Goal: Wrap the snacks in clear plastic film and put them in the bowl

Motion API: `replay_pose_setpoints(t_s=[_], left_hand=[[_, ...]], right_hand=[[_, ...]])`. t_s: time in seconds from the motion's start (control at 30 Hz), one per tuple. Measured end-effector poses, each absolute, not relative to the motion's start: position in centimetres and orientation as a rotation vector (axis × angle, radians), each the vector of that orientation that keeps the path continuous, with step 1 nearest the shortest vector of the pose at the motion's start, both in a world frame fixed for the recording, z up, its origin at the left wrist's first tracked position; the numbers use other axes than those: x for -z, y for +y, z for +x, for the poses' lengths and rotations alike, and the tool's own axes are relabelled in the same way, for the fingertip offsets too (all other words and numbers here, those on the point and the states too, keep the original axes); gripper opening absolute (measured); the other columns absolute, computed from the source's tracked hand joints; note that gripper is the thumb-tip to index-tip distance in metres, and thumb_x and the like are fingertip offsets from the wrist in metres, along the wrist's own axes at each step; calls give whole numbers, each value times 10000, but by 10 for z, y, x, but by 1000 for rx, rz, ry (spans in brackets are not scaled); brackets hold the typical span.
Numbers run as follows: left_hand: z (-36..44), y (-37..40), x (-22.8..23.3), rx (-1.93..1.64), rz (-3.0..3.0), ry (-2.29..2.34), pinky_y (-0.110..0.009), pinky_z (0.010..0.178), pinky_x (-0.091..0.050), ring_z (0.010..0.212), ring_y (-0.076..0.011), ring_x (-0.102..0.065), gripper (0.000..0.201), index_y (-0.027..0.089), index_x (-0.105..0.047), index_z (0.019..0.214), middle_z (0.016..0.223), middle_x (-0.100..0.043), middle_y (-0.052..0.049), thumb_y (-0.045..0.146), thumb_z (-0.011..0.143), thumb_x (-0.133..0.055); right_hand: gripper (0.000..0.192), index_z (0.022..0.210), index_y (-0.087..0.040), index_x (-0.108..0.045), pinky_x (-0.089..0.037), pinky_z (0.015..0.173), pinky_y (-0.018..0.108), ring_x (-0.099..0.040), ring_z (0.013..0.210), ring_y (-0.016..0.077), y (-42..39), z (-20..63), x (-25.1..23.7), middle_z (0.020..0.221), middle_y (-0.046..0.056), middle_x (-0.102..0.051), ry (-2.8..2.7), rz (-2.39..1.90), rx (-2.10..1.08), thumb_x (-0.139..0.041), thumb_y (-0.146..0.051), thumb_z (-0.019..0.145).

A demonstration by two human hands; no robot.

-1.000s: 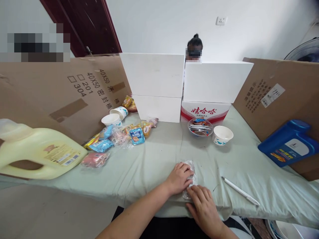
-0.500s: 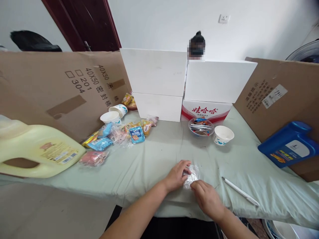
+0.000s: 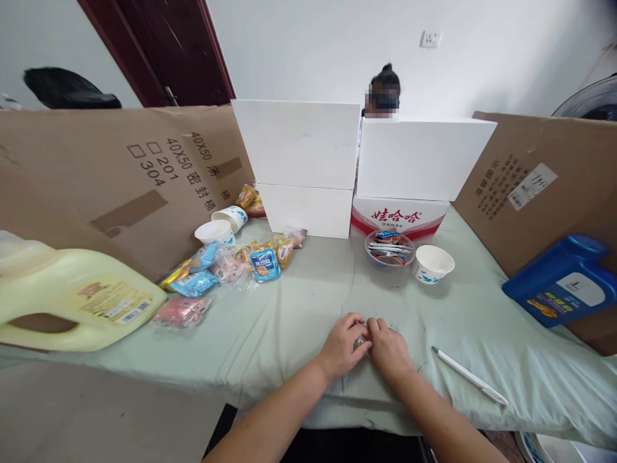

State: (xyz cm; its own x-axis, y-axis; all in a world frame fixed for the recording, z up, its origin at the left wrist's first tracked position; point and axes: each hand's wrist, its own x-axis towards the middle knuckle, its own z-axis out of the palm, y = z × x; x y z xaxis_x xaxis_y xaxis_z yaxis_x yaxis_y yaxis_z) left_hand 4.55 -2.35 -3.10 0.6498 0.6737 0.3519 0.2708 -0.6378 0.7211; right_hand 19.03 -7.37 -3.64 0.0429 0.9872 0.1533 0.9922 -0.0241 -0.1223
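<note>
Crinkled clear wrapper [image 3: 360,341], only a sliver visible, sits pinched between both hands near the front edge of the table [image 3: 299,308], around its middle. Left hand [image 3: 341,346] curls narrow over it from one side, right hand [image 3: 389,350] closes in from the other, fingertips meeting; what the wrapper holds cannot be made out. Risk one: film looks thin and slick, so a hard squeeze or twist may tear it or pop the contents loose, and with the front edge just beside the wrists anything freed may roll off the cloth. Risk two: white pen [image 3: 470,376] lies near the right forearm, toward the front right; an outward elbow sweep could knock it over the edge. Well apart at the back: glass bowl [image 3: 389,247] of sachets, paper cup [image 3: 433,263], snack packets [image 3: 226,267] toward the left; unlikely to be disturbed. Loose cloth could bunch under the wrists and drag.
</note>
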Motion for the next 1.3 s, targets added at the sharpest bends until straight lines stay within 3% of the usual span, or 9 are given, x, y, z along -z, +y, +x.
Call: replay_pose_setpoints(t_s=[0.13, 0.33, 0.5, 0.6, 0.7, 0.87, 1.07, 1.17, 1.3], left_hand=[[50, -27, 27, -774, 2432, 986, -423, 877, -449, 944, -239, -501, 106, 182, -619, 794, 949, -574, -70, 96, 749, -578], [49, -26, 25, -706, 2436, 1074, -461, 916, -413, 1032, -276, -479, 279, 190, -602, 945, 1053, -572, -77, 153, 671, -640], [46, -24, 31, -761, 2413, 1020, -463, 940, -413, 1056, -282, -487, 313, 190, -597, 985, 1079, -571, -91, 146, 676, -614], [43, -17, 39, -974, 2263, 1057, -423, 905, -455, 988, -240, -535, 265, 196, -585, 919, 987, -590, -77, 65, 709, -493], [39, -9, 46, -1144, 2102, 1161, -370, 797, -506, 865, -205, -573, 240, 193, -544, 881, 879, -582, -61, 49, 746, -406], [39, -7, 49, -1179, 2117, 1141, -377, 767, -520, 846, -218, -593, 144, 201, -549, 886, 870, -599, -59, 150, 779, -466], [39, -6, 49, -1130, 2134, 1130, -391, 761, -508, 839, -227, -584, 150, 201, -558, 900, 883, -597, -67, 174, 789, -461], [41, -4, 48, -1049, 2162, 1120, -396, 772, -490, 854, -231, -566, 157, 201, -557, 894, 884, -590, -62, 163, 774, -462], [42, -4, 44, -977, 2187, 1109, -387, 778, -471, 874, -229, -545, 155, 200, -555, 885, 898, -586, -56, 141, 772, -467]], right_hand=[[125, 897, -204, -563, -349, 532, 275, -611, 638, 174, -73, 193, 34, 794, 42, -617, -2023, -2139, 106, -448, -199, 946], [210, 1000, -132, -602, -440, 784, 416, -583, 942, 295, -76, 225, 23, 958, 163, -629, -1836, -2220, 285, -420, -219, 940], [487, 1390, -132, -422, -285, 1091, 467, -319, 1368, 286, -94, 211, 33, 1441, 155, -433, -2214, -1736, 257, -406, -354, 956], [750, 1491, -101, -247, -217, 1137, 494, -203, 1428, 297, -101, 196, 40, 1534, 169, -277, -2451, -1611, 9, -412, -553, 915], [866, 1500, -94, -219, -175, 1152, 521, -145, 1440, 326, -101, 189, 37, 1554, 183, -175, -2466, -1715, -182, -424, -652, 870], [872, 1507, -140, -210, -246, 1135, 504, -212, 1421, 335, -125, 186, 47, 1548, 172, -185, -2459, -1697, -43, -563, -562, 830], [412, 1331, -235, -489, -443, 968, 258, -626, 1058, 139, -160, 215, 68, 1173, 9, -686, -2420, -1186, 420, -445, -165, 927], [421, 1248, -238, -544, -466, 916, 301, -628, 956, 147, -136, 264, 17, 1065, 39, -705, -2227, -1316, 331, -311, -104, 924], [302, 1032, -213, -670, -424, 865, 365, -563, 962, 222, -58, 344, -71, 990, 94, -652, -1782, -1832, 631, -391, -178, 922]])
